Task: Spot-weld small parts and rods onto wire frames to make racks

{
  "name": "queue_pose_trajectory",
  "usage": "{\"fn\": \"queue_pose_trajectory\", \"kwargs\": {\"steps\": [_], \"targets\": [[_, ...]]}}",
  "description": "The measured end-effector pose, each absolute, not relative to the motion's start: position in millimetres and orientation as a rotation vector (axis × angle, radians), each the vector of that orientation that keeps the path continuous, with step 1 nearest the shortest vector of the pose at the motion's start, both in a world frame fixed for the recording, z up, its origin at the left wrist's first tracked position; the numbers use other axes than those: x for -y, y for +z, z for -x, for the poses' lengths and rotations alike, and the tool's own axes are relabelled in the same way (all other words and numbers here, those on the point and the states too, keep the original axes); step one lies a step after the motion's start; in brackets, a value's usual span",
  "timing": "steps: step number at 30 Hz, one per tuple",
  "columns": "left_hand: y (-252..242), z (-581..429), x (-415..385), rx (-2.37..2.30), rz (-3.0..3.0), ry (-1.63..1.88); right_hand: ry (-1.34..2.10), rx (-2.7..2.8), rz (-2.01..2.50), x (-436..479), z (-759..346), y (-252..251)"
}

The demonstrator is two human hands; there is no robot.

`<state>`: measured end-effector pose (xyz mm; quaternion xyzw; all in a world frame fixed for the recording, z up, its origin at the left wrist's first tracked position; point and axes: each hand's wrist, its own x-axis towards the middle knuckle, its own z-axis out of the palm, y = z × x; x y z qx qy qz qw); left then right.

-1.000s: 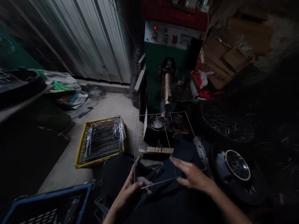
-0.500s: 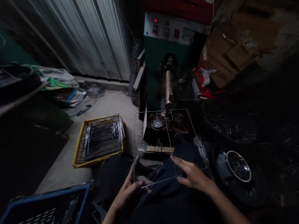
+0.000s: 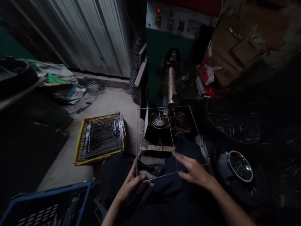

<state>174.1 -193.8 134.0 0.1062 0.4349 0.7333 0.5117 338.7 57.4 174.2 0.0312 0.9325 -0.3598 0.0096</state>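
Note:
A large rectangular wire frame [image 3: 137, 135] with a wire running down its middle reaches from my lap to the green spot-welding machine [image 3: 155, 62]. Its far edge, with a small wire loop [image 3: 174, 112] against it, lies at the tip of the copper-coloured electrode arm [image 3: 172, 91]. My left hand [image 3: 130, 183] is closed round the frame's near left corner, thumb on the near wire. My right hand [image 3: 194, 171] pinches the frame where the middle wire meets the near wire. A dish of small metal pieces [image 3: 159, 121] sits just below the electrode.
A yellow crate [image 3: 78, 141] of stacked wire frames stands on the floor at left, a blue crate [image 3: 88, 197] nearer. At right are a bowl of small metal parts [image 3: 251, 175] and a dark tub of wire pieces [image 3: 230, 125]. Cardboard [image 3: 221, 69] lies behind.
The whole view has shifted, so the machine, frame and hands sit slightly higher in the picture. Both hands keep the same hold, and the frame's far edge stays at the electrode.

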Motion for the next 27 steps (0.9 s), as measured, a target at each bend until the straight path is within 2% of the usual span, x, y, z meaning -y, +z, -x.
{"fn": "queue_pose_trajectory", "kwargs": {"steps": [9,16,27], "targets": [[139,-160,181,-1.034,-0.253,1.775,-1.054,-2.983,-0.146,-66,-326,173],[148,-53,104,-1.035,-0.559,1.853,-0.595,-3.188,-0.419,-135,-232,192],[149,22,60,-0.936,-0.623,1.883,-0.592,-3.287,-0.455,-192,-166,203]]}}
